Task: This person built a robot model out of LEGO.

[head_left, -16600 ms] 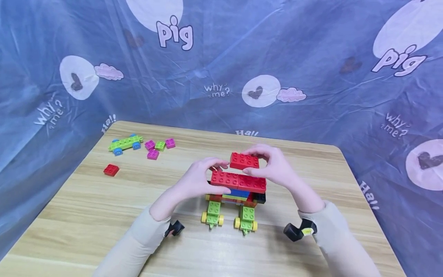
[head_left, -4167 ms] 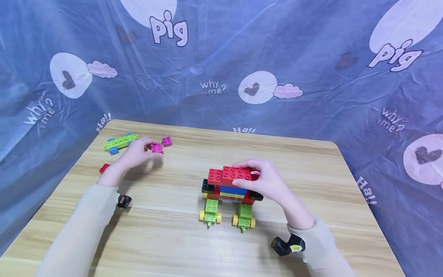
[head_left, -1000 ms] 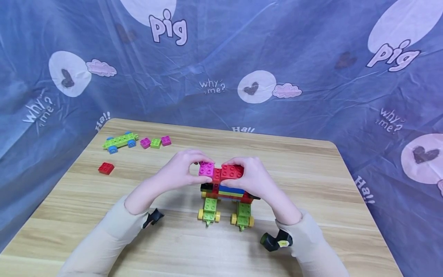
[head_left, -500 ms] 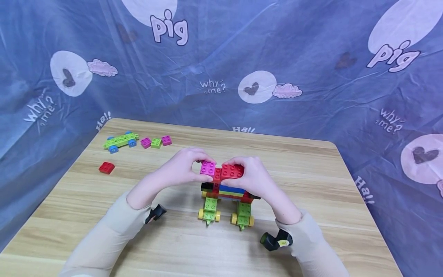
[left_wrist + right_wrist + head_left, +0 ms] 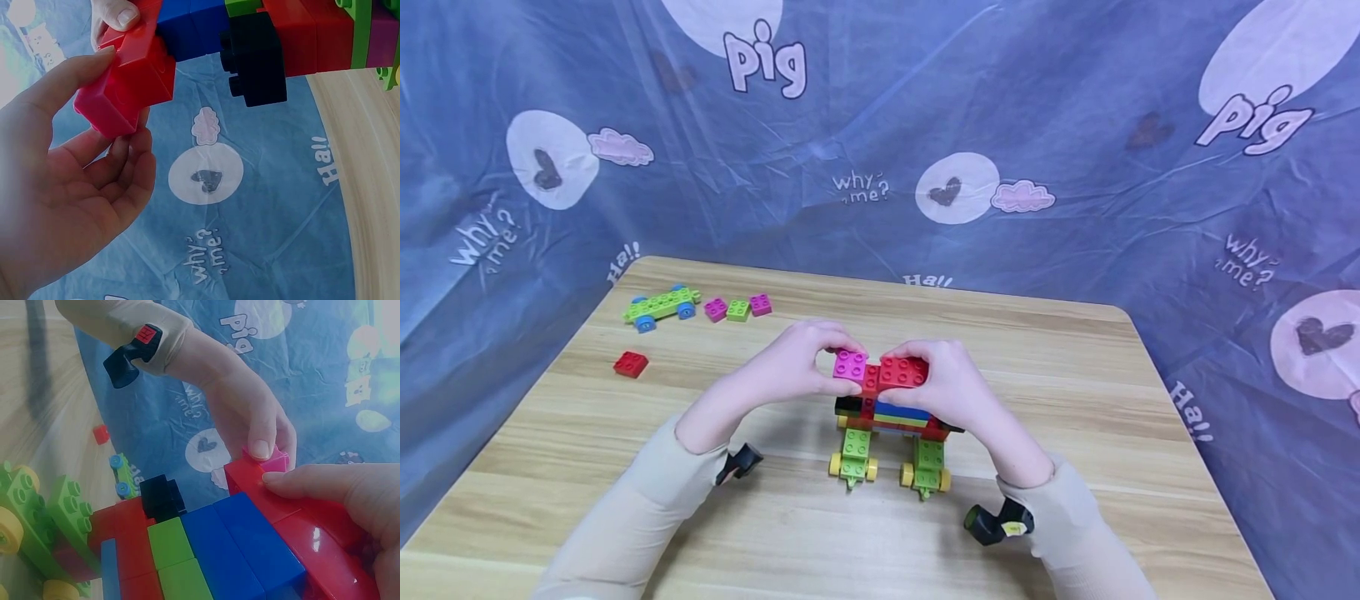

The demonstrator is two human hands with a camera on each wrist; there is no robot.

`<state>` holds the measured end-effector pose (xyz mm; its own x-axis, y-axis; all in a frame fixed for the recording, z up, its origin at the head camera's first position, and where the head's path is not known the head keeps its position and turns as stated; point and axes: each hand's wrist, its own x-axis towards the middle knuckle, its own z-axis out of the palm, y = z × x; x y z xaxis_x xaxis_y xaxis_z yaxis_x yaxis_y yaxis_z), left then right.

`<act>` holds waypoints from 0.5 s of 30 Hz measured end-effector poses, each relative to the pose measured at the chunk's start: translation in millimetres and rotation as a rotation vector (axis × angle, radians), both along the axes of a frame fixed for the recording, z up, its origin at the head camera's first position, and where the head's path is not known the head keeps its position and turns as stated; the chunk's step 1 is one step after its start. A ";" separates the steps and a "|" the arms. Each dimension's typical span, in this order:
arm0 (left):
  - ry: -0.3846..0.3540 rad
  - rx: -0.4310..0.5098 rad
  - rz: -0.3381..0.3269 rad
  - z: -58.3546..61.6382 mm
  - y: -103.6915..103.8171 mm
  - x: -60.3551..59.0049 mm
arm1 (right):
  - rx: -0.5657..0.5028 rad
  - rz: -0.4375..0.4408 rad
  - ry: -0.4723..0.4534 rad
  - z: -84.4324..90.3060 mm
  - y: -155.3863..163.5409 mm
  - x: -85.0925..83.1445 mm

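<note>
A brick build [image 5: 901, 411] of stacked red, blue, green and black toy bricks stands mid-table on two green wheeled bases [image 5: 855, 454] with yellow wheels. My left hand [image 5: 793, 364] pinches a pink brick [image 5: 850, 364] between thumb and fingers, at the left end of the red top layer. In the left wrist view, the pink brick [image 5: 103, 107] touches the red bricks; I cannot tell whether it is fully seated. My right hand [image 5: 958, 387] grips the upper red brick [image 5: 901, 372] and covers the build's right end. A black brick [image 5: 256, 62] juts out below the red layer.
At the back left lie a green car base [image 5: 661, 305] with blue wheels, two pink bricks [image 5: 716, 309] and a green brick [image 5: 738, 310]. Nearer, a single red brick [image 5: 630, 364] lies on the wooden table [image 5: 1037, 350]. A printed blue cloth [image 5: 865, 100] hangs behind.
The red brick once held up by my right hand now sits on the build. My left hand has brought a pink brick from the back left. Over the last half second, barely anything moves.
</note>
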<state>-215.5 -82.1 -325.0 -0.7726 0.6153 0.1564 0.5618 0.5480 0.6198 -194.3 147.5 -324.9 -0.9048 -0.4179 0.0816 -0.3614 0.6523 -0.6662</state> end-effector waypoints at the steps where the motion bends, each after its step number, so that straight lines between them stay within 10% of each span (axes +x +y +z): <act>1: -0.002 0.003 0.000 -0.4 -0.1 -0.2 | -0.001 -0.001 -0.003 0.2 -0.2 0.3; 15: -0.010 0.017 0.015 -3.0 0.6 1.4 | -0.002 -0.005 -0.009 -1.8 0.9 -0.3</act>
<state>-214.1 -81.5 -327.9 -0.7836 0.6007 0.1583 0.5468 0.5461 0.6346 -194.6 148.4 -326.7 -0.9077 -0.4131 0.0743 -0.3521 0.6530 -0.6705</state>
